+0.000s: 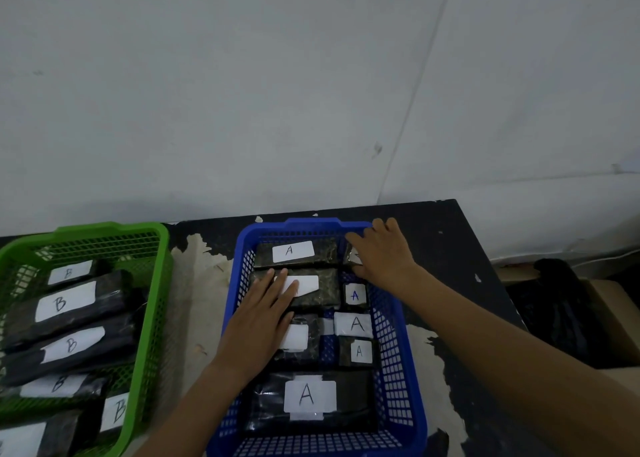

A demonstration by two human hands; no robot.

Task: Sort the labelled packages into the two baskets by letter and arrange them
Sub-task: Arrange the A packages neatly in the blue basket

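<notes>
A person's hands work inside the blue basket (408, 370), where dark plastic-wrapped packages with white "A" labels lie in rows on a worn black table (450, 248). The left hand (263, 314) rests flat, fingers spread and gripping nothing, on the second package from the back (325, 288), partly covering its label. The right hand (384, 252) reaches into the far right corner and sits over a small glossy package (353, 257); whether its fingers have closed on it cannot be told. To the left, the green basket (156, 300) holds packages marked "B", laid at loose angles. Sorting appears mostly finished, with arranging under way. The wrappers look slick and slightly crinkled over what seem to be firm, block-like contents, so each package would likely slide easily under a flat palm and lift best when pinched across its short sides rather than by the label.
</notes>
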